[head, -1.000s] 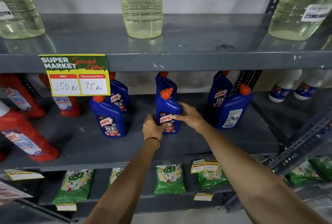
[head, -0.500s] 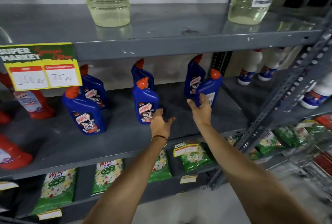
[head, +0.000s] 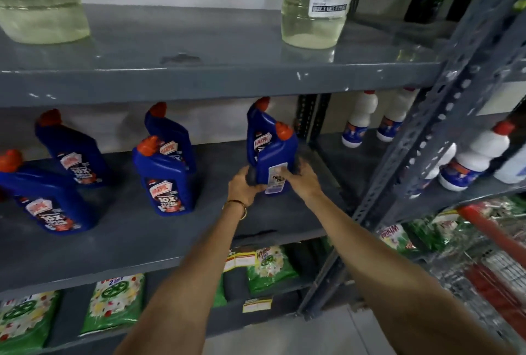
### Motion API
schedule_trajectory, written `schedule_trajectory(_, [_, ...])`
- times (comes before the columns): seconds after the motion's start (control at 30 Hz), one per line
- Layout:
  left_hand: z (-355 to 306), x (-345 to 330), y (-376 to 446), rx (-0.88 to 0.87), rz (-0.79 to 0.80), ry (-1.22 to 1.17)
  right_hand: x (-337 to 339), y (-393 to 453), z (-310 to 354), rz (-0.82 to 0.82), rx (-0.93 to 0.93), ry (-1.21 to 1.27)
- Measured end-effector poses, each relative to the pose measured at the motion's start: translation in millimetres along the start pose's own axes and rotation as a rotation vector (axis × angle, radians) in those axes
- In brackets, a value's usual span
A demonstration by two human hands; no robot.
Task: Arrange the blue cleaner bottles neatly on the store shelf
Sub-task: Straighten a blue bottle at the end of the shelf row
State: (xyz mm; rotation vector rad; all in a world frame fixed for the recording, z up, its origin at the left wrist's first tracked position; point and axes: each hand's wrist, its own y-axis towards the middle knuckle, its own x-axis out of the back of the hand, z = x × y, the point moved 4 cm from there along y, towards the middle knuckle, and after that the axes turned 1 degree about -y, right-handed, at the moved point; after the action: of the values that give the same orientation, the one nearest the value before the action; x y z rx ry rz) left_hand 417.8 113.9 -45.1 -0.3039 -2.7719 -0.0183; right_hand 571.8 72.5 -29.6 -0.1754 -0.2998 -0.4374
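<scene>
Several blue cleaner bottles with orange caps stand on the grey middle shelf [head: 142, 241]. The rightmost front bottle [head: 274, 161] shows its back label, and both my hands grip its base: my left hand [head: 242, 185] on its left side, my right hand [head: 301, 181] on its right. Another blue bottle [head: 260, 132] stands close behind it. A middle pair stands further left, one bottle in front [head: 165, 178] and one behind [head: 173, 138]. At the far left are two more, a front one [head: 42, 198] and a rear one [head: 74, 150].
Large bottles of pale yellow liquid [head: 313, 7] stand on the shelf above. White bottles [head: 472, 161] fill the neighbouring rack to the right, past a slanted grey upright [head: 427, 141]. Green detergent packs [head: 113, 303] lie on the shelf below.
Both hands left the middle front bottle, reached right, and now grip the rightmost front bottle. The view has swung to the right.
</scene>
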Motion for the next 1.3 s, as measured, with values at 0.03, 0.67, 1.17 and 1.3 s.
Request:
schedule_trajectory(0.03, [-1.7,-3.6,3.0,-0.006,0.003,0.008,1.1,3.3,-1.9,0.047,0.017,-0.002])
schedule_trajectory(0.67, [-23.3,-0.3,-14.1,-0.12,-0.26,-0.103,-1.5,16.8,17.1,0.286,0.124,0.222])
schedule_trajectory(1.17, [-15.1,3.6,-8.1,0.15,0.408,-0.313,6.7,9.8,25.2,0.397,0.235,0.269])
schedule_trajectory(1.3, [-17.4,-3.6,-9.0,0.182,0.58,-0.445,8.4,8.8,31.1,0.527,0.222,0.299])
